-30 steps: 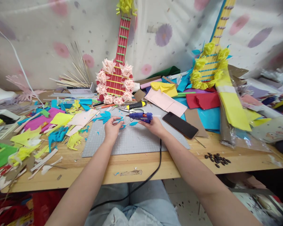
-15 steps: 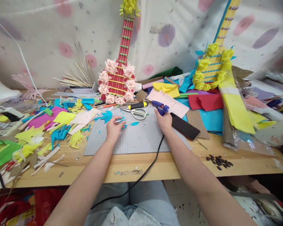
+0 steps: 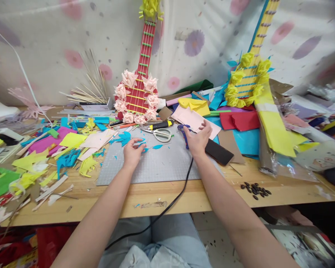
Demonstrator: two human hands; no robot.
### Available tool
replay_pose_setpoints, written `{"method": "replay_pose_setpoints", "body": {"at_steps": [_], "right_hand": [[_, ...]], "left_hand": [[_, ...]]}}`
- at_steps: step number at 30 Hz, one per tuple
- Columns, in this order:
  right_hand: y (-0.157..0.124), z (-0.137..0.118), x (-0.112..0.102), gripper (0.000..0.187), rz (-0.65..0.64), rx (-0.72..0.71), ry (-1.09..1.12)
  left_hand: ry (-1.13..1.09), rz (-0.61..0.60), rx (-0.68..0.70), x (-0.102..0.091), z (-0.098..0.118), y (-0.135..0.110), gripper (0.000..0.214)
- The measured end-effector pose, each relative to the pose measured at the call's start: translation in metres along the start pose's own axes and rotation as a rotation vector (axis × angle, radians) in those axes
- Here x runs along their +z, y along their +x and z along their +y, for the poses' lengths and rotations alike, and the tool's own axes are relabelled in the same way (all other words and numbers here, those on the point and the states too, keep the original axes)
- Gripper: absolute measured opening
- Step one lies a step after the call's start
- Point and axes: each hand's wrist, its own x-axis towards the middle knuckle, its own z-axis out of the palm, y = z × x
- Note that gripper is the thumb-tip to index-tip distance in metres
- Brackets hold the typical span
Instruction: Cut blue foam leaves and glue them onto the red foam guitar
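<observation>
My left hand is closed in a pinch over the cutting mat, with a small blue paper leaf at its fingertips, mostly hidden by them. Beside it lie more blue paper leaves and a single blue leaf on a thin stem. My right hand has its fingers spread. Its thumb is by the blue glue gun, which rests at the mat's far right with its black cord trailing toward me. Whether the thumb still touches the gun, I cannot tell.
Scissors and a yellow-black cutter lie behind the mat. A phone sits right of my right hand. A red paper guitar and a yellow one stand at the back. Paper scraps cover the left; dark seeds lie right.
My right hand has loosened from the glue gun and its fingers have spread; the gun now points differently, lower on the mat. My left hand keeps its pinch. The view has shifted slightly.
</observation>
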Motion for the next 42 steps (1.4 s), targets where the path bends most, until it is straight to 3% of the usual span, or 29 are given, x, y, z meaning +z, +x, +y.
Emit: {"method": "replay_pose_setpoints", "body": {"at_steps": [2,5,8,10,13,15,19,42], "right_hand": [[-0.002,-0.018,-0.008,0.060,0.023,-0.124,0.099],[-0.009,-0.048,-0.011,0.026,-0.182,-0.219,0.234],[-0.014,-0.069,0.002,0.013,-0.325,-0.259,0.310],[-0.016,-0.074,0.017,0.012,-0.499,-0.141,0.370],[-0.021,-0.072,0.039,0.016,-0.812,0.183,0.434],[-0.027,-0.069,0.048,0.016,-0.904,0.353,0.508],[-0.042,-0.067,0.052,0.016,-0.882,0.480,0.638],[-0.052,-0.065,0.053,0.018,-0.845,0.459,0.674]], "left_hand": [[0.008,-0.001,0.001,0.000,-0.001,0.000,0.025],[0.016,-0.009,0.004,0.000,-0.001,0.000,0.025],[0.018,-0.014,-0.003,0.000,0.002,0.000,0.027],[0.020,-0.015,-0.005,0.000,0.003,-0.001,0.027],[0.026,-0.016,0.002,-0.001,0.003,-0.001,0.026],[0.032,-0.020,0.012,-0.001,0.002,-0.001,0.025],[0.054,-0.029,0.037,-0.001,-0.001,0.000,0.025],[0.088,-0.049,0.010,0.001,0.003,-0.003,0.023]]}}
